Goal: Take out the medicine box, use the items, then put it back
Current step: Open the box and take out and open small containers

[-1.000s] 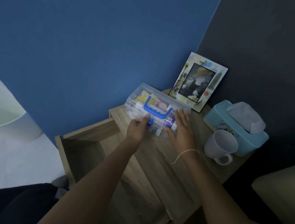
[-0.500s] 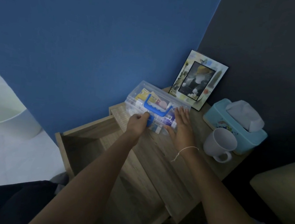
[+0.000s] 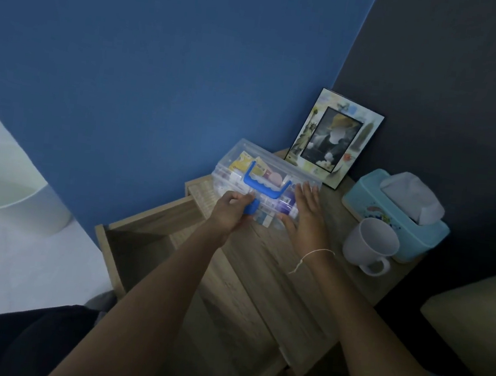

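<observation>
medicine box (image 3: 265,174) at nightstand (image 3: 277,271) edge, left hand (image 3: 230,212) pinching latch (image 3: 250,209)

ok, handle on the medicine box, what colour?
Blue. The handle on the clear medicine box shows best in the head view.

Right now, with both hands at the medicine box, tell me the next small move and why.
Probably flip the blue latch up to free the lid. The left hand already pinches it at the front of the medicine box, the right hand lies flat against the box's right end, steadying it, and the lid looks closed, its blue handle folded flat.
</observation>
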`<action>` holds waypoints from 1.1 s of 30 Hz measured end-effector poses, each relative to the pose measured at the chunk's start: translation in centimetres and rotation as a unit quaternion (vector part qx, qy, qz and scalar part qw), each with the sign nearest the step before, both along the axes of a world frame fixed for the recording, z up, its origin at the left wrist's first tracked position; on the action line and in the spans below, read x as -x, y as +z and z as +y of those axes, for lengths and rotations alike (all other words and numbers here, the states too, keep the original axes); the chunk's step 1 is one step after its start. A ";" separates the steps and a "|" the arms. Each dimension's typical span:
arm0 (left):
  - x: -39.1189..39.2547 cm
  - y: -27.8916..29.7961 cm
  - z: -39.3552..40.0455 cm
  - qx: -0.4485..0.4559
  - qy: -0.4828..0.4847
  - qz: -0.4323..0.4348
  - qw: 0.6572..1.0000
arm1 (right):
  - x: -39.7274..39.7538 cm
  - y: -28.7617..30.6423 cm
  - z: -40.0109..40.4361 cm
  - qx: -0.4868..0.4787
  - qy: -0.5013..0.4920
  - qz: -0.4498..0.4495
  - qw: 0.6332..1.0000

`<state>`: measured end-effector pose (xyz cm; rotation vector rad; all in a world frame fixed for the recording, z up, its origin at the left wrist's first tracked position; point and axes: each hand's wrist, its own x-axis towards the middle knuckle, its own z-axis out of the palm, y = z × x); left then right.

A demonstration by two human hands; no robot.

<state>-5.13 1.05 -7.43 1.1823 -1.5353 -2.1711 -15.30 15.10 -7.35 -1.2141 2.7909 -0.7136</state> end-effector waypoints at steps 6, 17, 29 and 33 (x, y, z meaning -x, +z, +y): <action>-1.2 -1.2 -0.2 0.070 -0.010 -0.023 0.997 | -0.1 0.0 0.1 0.003 0.001 -0.009 1.000; -1.7 0.7 -3.3 0.363 -0.010 -0.027 0.931 | -4.6 -0.9 0.1 0.271 -0.155 -0.180 0.933; -0.3 3.6 -4.8 0.467 0.038 0.085 0.879 | 1.2 3.3 -1.5 0.526 -0.270 -0.231 0.773; 1.6 4.2 -6.5 0.473 -0.045 0.071 0.877 | 2.9 3.7 -2.5 0.522 -0.246 -0.241 0.780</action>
